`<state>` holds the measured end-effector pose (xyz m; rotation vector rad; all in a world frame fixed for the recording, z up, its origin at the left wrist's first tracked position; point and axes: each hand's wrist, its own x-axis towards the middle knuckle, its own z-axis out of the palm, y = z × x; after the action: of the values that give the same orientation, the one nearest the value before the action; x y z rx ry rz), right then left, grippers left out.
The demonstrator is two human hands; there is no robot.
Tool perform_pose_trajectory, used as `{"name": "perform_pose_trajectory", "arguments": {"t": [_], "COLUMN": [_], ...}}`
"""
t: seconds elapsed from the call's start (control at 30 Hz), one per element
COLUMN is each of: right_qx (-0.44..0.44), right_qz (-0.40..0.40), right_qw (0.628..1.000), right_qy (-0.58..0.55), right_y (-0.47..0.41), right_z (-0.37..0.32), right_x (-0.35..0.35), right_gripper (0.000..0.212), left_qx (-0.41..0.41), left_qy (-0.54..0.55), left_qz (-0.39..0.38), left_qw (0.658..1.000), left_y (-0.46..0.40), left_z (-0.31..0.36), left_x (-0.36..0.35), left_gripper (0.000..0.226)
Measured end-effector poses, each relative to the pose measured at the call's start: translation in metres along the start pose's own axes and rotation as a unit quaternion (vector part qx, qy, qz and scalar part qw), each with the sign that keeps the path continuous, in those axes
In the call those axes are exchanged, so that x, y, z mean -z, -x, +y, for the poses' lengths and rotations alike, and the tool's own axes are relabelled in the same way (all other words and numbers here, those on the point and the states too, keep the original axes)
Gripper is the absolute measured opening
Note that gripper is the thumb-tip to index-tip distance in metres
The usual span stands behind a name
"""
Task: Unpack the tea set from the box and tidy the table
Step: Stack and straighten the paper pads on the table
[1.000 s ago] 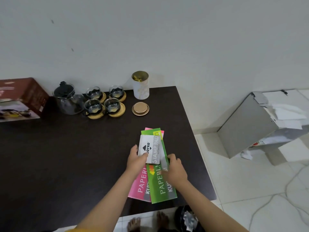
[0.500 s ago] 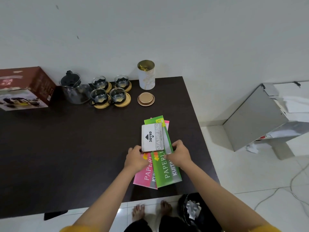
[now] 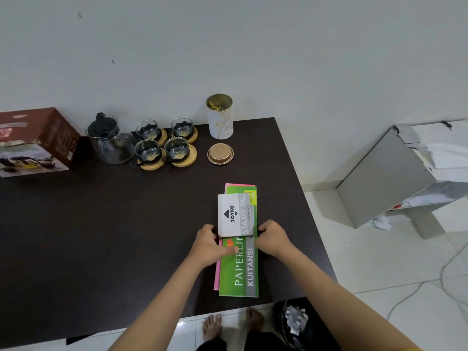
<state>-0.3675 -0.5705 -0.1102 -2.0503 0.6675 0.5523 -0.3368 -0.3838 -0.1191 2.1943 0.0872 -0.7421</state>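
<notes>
Head view: both hands grip the stack of flat receipt books. The left hand [image 3: 207,245] curls on the green paper book's [image 3: 239,268] left edge, thumb across its cover; the right hand [image 3: 272,239] curls on its right edge. A white stamp-pad box [image 3: 234,215] lies atop the book. The glass teapot [image 3: 109,140] stands well beyond it.

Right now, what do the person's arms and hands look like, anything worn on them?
Both forearms are bare right down to the hands: no gloves, watch, rings or bands visible on the left hand or the right hand. A sliver of yellow sleeve shows at the right arm's upper end, at the frame's bottom edge.
</notes>
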Motion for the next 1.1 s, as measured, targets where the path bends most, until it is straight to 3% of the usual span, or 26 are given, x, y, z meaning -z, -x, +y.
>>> {"name": "perform_pose_trajectory", "arguments": {"t": [0.07,0.2,0.3,0.37,0.47,0.67,0.77,0.87,0.97,1.1], "right_qx": [-0.011,-0.003,-0.003,-0.012,-0.009,0.058,0.165,0.275,0.318,0.329], "right_qz": [0.005,0.039,0.044,0.042,0.058,0.088,0.07,0.032,0.02,0.091], "right_qw": [0.998,0.994,0.994,0.993,0.991,0.976,0.974,0.961,0.945,0.936], "right_qy": [-0.064,-0.101,-0.097,-0.111,-0.117,-0.191,-0.138,-0.029,0.067,0.091], "right_y": [-0.013,-0.039,-0.054,-0.062,-0.068,-0.046,0.004,0.05,0.066,0.064], "right_z": [-0.009,-0.031,-0.042,-0.046,-0.045,-0.026,0.011,0.063,0.098,0.104], "right_x": [0.012,0.022,0.015,0.008,0.001,-0.008,-0.02,-0.037,-0.05,-0.063], "right_gripper": [0.056,0.053,0.03,0.025,0.037,0.07,0.079,0.084,0.091,0.074], "left_qx": [0.015,0.019,0.034,0.04,0.038,0.038,0.008,-0.035,-0.073,-0.118], "left_qy": [0.021,0.099,0.118,0.085,0.068,0.207,0.235,0.166,0.089,0.036], "left_qz": [0.012,0.036,0.022,0.018,0.019,0.025,0.046,0.053,0.021,0.005], "left_qw": [1.0,0.994,0.992,0.995,0.997,0.977,0.971,0.984,0.993,0.992], "left_y": [-0.013,-0.045,-0.067,-0.078,-0.087,-0.072,-0.03,0.021,0.064,0.083], "left_z": [0.012,0.045,0.059,0.062,0.06,0.048,0.027,-0.018,-0.052,-0.062], "left_x": [0.01,0.021,0.019,0.016,0.012,0.01,0.004,-0.008,-0.018,-0.02], "left_gripper": [0.088,0.055,0.04,0.043,0.045,0.073,0.066,0.062,0.063,0.069]}}
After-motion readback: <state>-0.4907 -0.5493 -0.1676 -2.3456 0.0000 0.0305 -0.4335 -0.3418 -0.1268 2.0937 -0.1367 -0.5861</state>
